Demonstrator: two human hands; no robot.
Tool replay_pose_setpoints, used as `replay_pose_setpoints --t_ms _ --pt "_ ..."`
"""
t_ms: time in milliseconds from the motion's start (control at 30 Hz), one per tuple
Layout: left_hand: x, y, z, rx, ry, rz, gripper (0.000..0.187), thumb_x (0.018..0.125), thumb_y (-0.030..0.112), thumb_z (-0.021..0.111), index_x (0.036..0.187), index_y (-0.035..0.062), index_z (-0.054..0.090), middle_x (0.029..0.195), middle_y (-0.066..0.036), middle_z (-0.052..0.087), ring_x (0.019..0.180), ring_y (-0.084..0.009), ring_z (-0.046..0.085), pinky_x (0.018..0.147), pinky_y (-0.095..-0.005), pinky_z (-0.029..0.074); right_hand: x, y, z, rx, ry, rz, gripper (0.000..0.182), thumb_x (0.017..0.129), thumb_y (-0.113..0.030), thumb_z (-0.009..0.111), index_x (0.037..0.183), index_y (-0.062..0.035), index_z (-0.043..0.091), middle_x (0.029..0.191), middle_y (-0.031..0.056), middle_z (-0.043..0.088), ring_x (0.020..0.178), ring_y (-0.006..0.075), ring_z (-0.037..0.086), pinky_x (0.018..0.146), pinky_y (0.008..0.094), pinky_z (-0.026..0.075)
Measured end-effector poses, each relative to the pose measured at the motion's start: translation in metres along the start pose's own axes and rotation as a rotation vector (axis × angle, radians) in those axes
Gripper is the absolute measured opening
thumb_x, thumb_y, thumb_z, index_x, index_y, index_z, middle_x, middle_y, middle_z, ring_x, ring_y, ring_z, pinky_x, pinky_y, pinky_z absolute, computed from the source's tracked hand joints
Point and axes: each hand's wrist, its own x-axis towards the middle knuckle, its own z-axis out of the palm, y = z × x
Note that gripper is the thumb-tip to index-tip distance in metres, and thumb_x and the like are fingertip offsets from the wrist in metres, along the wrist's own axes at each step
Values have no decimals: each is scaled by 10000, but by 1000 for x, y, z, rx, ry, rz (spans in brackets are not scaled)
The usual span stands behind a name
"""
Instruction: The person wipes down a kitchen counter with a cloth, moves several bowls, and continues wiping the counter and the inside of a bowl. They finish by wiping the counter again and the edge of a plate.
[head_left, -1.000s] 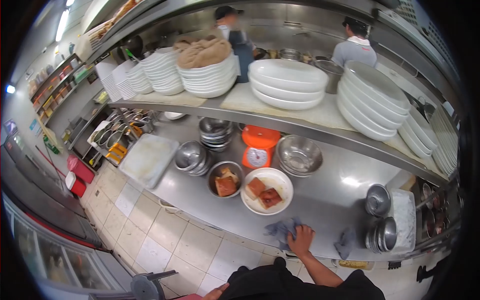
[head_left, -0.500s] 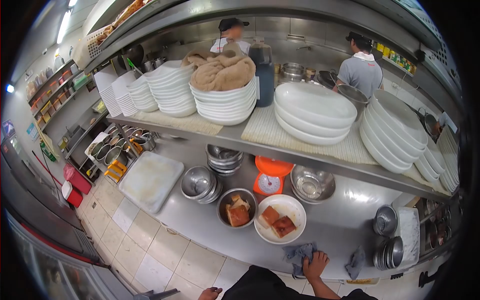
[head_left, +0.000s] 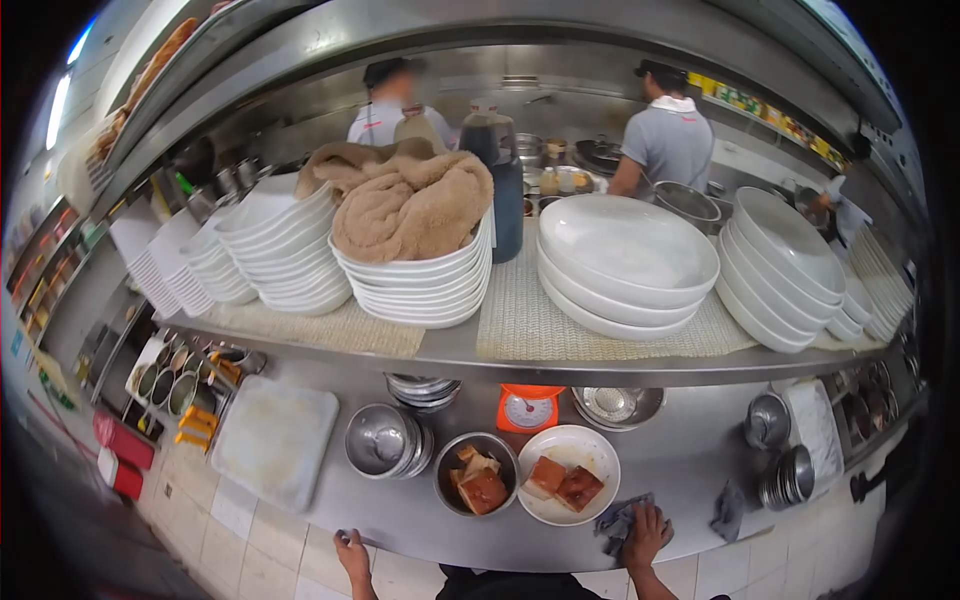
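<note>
At the front edge of the steel table, my right hand [head_left: 648,535] is closed over a bunched grey cloth [head_left: 616,522], pressing on the tabletop. My left hand [head_left: 352,554] is at the table's edge further left, its fingers curled; whatever they hold is too small to make out. Between my hands, a white round plate [head_left: 574,443] carries pieces of brown-skinned roast meat [head_left: 580,488]. Left of it, a metal bowl [head_left: 440,478] contains more such meat [head_left: 482,488]. A second grey cloth [head_left: 728,512] lies crumpled right of my right hand.
An orange kitchen scale [head_left: 528,409] stands behind the plate. Stacked metal bowls [head_left: 382,440] and a white cutting board [head_left: 275,440] are to the left. Overhead, a shelf [head_left: 455,372] holds stacked white dishes [head_left: 625,250] and a brown towel [head_left: 415,205]. Two co-workers [head_left: 668,145] stand beyond it.
The view has tilted up and shifted. My left hand has come from beside my body to the table's edge. My right hand stays on the grey cloth.
</note>
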Motion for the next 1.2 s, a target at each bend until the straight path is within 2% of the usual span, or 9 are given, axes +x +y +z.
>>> replay_pose_setpoints --t_ms 100,200,367,567,933,1000,1033,1100,1200 --pt "61 47 -19 -535 -14 -689 587 902 323 559 1380 105 299 1177 -172 535 1005 -316 559 761 -433 488 -21 -10 9 -23 94 125 482 840 -126 517 1322 -116 510 1404 155 474 1298 384 400 1077 611 200" --pt "96 13 -7 -741 130 -691 600 889 278 558 1377 61 283 1260 -223 455 1063 -358 532 840 -487 471 -28 -17 13 -52 125 204 512 865 -235 508 1356 -97 475 1429 186 438 1300 415 383 1078 621 189" --pt "129 -47 40 -47 516 -323 695 891 337 519 1426 36 191 1250 -357 384 1037 -496 502 869 -567 450 -27 -25 8 -90 123 234 538 851 -277 484 1356 -88 463 1408 208 444 1295 413 385 1082 606 197" --pt "125 -49 46 56 432 -286 844 915 548 436 1492 44 81 1280 -360 374 1082 -535 487 852 -594 460 -22 -35 2 -50 119 253 526 841 -272 478 1333 -86 484 1395 213 450 1293 413 385 1081 589 208" --pt "121 -28 38 200 429 -385 687 952 428 434 1454 43 166 1310 -321 394 1043 -497 554 842 -560 496 -19 -33 -1 -54 129 232 544 841 -317 458 1318 -57 483 1373 236 450 1273 417 395 1064 589 201" --pt "121 -41 38 668 51 -140 668 895 337 521 1326 -163 415 1362 -473 305 1173 -578 457 921 -562 469 -21 -28 5 -36 108 238 589 812 -345 483 1325 -55 467 1375 255 423 1285 422 370 1065 595 191" --pt "118 -41 42 556 189 -154 650 900 304 490 1285 -213 413 1325 -504 306 1076 -590 495 782 -488 548 -25 -20 12 -36 112 239 589 812 -345 483 1325 -55 467 1375 255 423 1285 422 370 1065 595 191" --pt "117 -37 41 576 178 -180 666 910 320 484 1300 -212 394 1335 -496 304 1065 -556 515 737 -463 560 -30 -9 20 -60 168 178 706 900 -538 482 1468 -128 390 1466 213 396 1291 428 391 1051 602 241" --pt "132 -52 50 819 43 -213 700 941 361 461 1371 -171 313 1375 -448 309 1115 -489 525 812 -497 524 -28 -13 17 -75 153 192 677 899 -499 486 1455 -119 412 1433 233 424 1280 439 402 1048 601 246"
